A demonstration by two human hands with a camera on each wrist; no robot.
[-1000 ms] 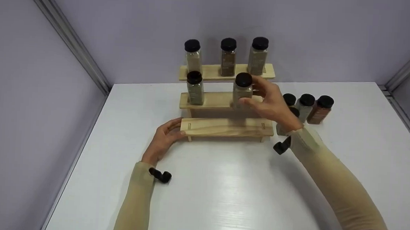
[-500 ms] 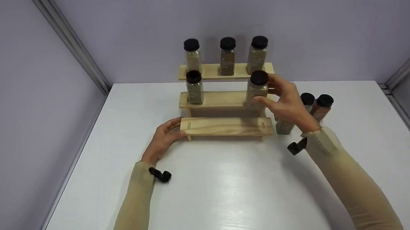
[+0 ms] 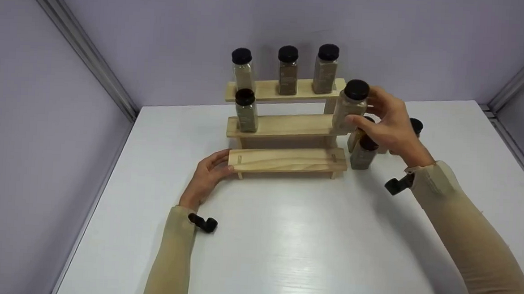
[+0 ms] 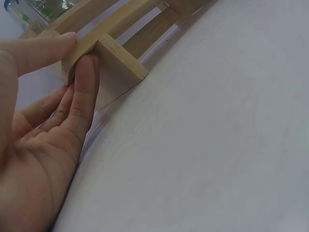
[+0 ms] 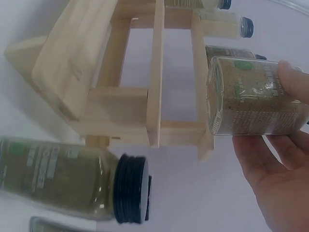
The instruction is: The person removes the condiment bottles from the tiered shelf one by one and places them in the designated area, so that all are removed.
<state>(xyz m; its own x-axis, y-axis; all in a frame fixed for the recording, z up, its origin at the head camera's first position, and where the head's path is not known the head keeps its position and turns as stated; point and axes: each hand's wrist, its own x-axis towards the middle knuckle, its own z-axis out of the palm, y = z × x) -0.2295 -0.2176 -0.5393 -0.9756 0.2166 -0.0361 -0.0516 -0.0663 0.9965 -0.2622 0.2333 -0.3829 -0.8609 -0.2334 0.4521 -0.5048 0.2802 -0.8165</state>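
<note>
My right hand (image 3: 393,127) holds a glass spice jar (image 3: 350,110) with a black lid between thumb and fingers. The jar is upright and overlaps the right end of the middle shelf in the head view. Brown powder shows through the held spice jar (image 5: 251,99) in the right wrist view. My left hand (image 3: 204,175) pinches the left end of the lowest shelf of a three-step wooden rack (image 3: 288,159). In the left wrist view its thumb (image 4: 46,50) lies on the board, with fingers curled below.
Three jars stand on the top shelf, among them a dark brown jar (image 3: 288,79). A greenish jar (image 3: 247,115) occupies the left of the middle shelf. Right of the rack, several jars stand on the white table, a near jar (image 3: 364,154) in front, some partly hidden by my right hand.
My right hand has carried the spice jar rightward and slightly back, from over the middle shelf to its right end. My left hand keeps its grip on the rack.
</note>
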